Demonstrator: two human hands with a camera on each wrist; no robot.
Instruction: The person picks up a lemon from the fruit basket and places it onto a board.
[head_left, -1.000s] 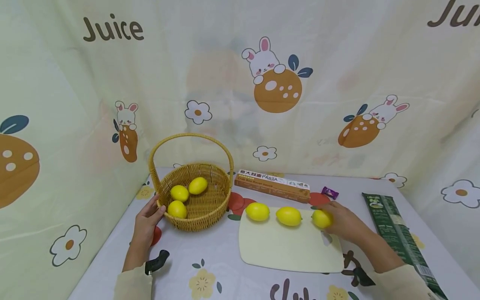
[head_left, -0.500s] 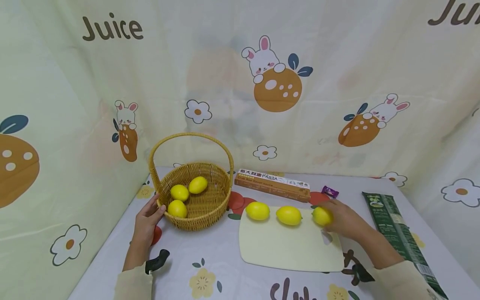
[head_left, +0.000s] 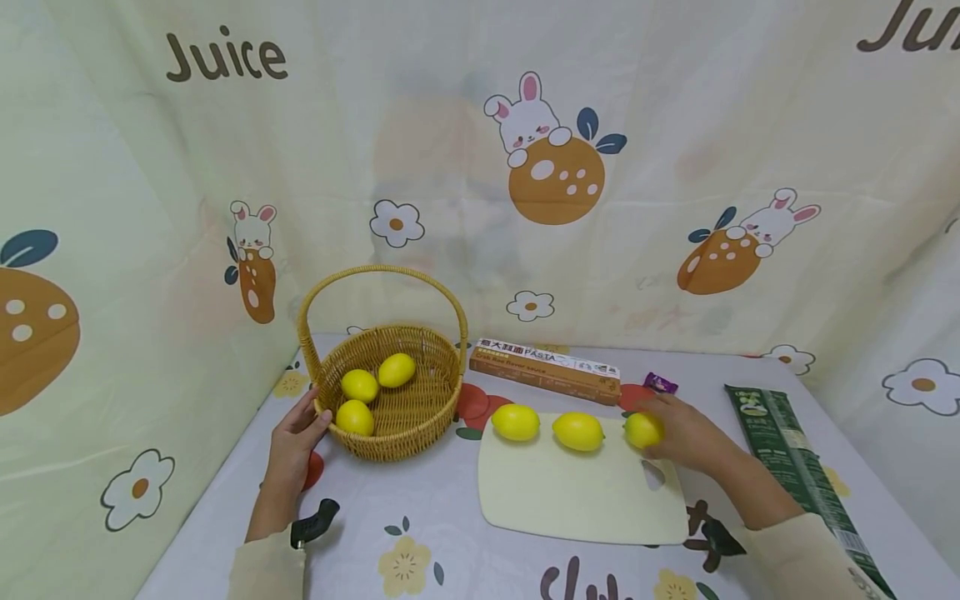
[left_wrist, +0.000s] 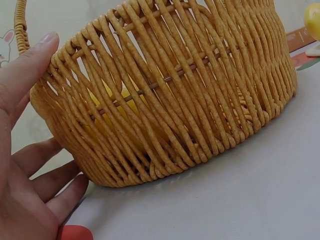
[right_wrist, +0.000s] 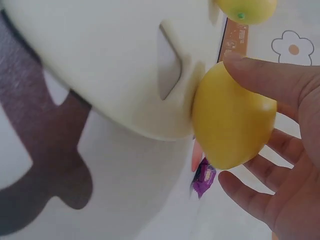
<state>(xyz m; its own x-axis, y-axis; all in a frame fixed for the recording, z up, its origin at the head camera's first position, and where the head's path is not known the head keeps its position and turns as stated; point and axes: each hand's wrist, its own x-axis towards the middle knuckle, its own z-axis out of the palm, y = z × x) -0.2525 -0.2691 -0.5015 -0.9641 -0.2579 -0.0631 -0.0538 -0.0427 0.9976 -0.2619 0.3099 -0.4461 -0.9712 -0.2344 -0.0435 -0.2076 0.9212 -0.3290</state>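
At the basket's left side my left hand (head_left: 295, 437) grips the wicker basket (head_left: 408, 446), thumb at the rim and fingers (left_wrist: 64, 180) against its outer wall. Inside lie three yellow lemons (head_left: 354, 418), seen from above in the head view. On the right, my right hand (head_left: 690, 442) holds a lemon (right_wrist: 232, 120) between thumb and fingers, at the far right corner of the cream cutting board (head_left: 577, 500). To its left, a middle lemon (head_left: 577, 432) and a left lemon (head_left: 515, 422) rest along the board's far edge. Part of the held lemon is hidden by my fingers.
Behind the board lies a brown pasta box (head_left: 543, 372). A small purple-wrapped candy (head_left: 661, 383) sits beyond my right hand. Along the table's right side stretches a long green packet (head_left: 798, 467). A patterned curtain (head_left: 450, 167) hangs behind the table.
My right hand and its lemon have shifted very slightly up and left at the board's corner. The left hand and basket stay put.
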